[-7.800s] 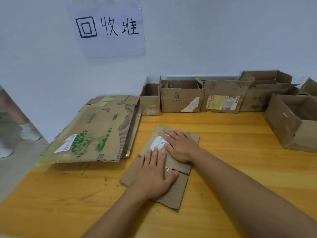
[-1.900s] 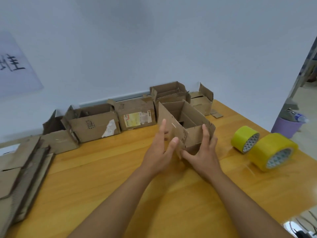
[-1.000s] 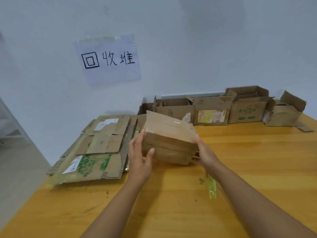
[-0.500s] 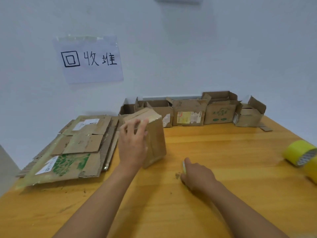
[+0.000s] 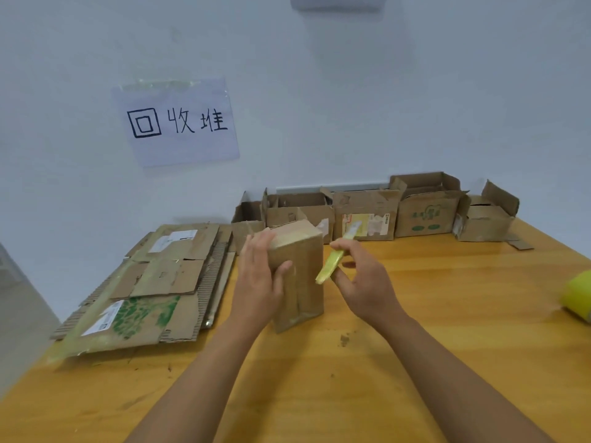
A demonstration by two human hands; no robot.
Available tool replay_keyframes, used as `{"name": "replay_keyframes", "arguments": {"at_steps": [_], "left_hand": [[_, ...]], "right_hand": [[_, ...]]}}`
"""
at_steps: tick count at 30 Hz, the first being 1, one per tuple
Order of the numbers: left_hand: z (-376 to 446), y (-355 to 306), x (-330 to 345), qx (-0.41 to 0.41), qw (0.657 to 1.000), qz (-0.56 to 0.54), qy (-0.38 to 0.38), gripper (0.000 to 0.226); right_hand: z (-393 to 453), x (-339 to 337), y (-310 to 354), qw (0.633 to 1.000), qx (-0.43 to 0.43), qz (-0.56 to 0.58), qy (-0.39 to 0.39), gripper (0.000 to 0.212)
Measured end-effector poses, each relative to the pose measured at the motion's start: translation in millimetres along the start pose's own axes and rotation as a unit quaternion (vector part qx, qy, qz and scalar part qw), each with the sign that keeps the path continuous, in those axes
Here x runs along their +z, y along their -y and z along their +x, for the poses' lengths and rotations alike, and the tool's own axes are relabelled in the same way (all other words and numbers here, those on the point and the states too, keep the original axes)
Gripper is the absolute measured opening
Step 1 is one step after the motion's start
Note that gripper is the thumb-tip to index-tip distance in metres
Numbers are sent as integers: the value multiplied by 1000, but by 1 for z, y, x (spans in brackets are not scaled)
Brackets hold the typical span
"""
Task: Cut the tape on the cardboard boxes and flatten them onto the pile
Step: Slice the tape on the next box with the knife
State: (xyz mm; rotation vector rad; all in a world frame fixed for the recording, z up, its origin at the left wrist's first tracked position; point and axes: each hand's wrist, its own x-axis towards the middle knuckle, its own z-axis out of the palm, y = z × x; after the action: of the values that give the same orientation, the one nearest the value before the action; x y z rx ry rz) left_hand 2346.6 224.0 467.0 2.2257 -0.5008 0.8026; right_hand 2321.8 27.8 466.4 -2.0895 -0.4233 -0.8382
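While gripped upright, box (image 5: 300,276) well inside table edge (image 5: 543,233).

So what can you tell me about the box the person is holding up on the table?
The box is small, plain brown cardboard, closed, standing upright on one end on the wooden table, tilted slightly. Shiny clear tape runs over its top face and down the front seam. The left hand grips its left side, thumb on the front. The right hand holds a yellow-green cutter just right of it, not visibly touching. The flattened pile lies to its left.
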Motion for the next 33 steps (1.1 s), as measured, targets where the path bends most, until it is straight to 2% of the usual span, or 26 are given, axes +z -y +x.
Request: {"name": "replay_keyframes", "arguments": {"at_steps": [3,7,11,15,19,21,22,26,28,33], "left_hand": [[5,1,-3,-21,1000,-15,3,59],[17,-1,-7,-26,999,-44,-7,56],[19,6,-2,-64,992,-104,-18,60],[13,12,10,-100,989,-104,-25,59],[17,13,17,-122,984,-125,-26,60],[19,15,17,-142,981,-132,-24,62],[20,16,16,-148,979,-135,-23,62],[21,17,16,-157,977,-143,-12,63],[22,16,15,-162,976,-143,-9,64],[25,12,15,-168,976,-140,-10,66]], "right_hand": [[10,17,7,993,-79,-50,-68,40],[21,39,10,998,-51,-3,-45,54],[30,49,6,997,-31,-2,-71,57],[35,50,3,997,-44,-16,-60,53],[36,48,3,975,-157,-90,-130,37],[33,50,4,970,-190,-89,-119,27],[31,53,4,973,-188,-87,-106,24],[28,65,7,988,-122,-66,-67,39],[29,68,7,992,-95,-59,-60,39],[35,66,8,990,-102,-69,-61,37]]}}
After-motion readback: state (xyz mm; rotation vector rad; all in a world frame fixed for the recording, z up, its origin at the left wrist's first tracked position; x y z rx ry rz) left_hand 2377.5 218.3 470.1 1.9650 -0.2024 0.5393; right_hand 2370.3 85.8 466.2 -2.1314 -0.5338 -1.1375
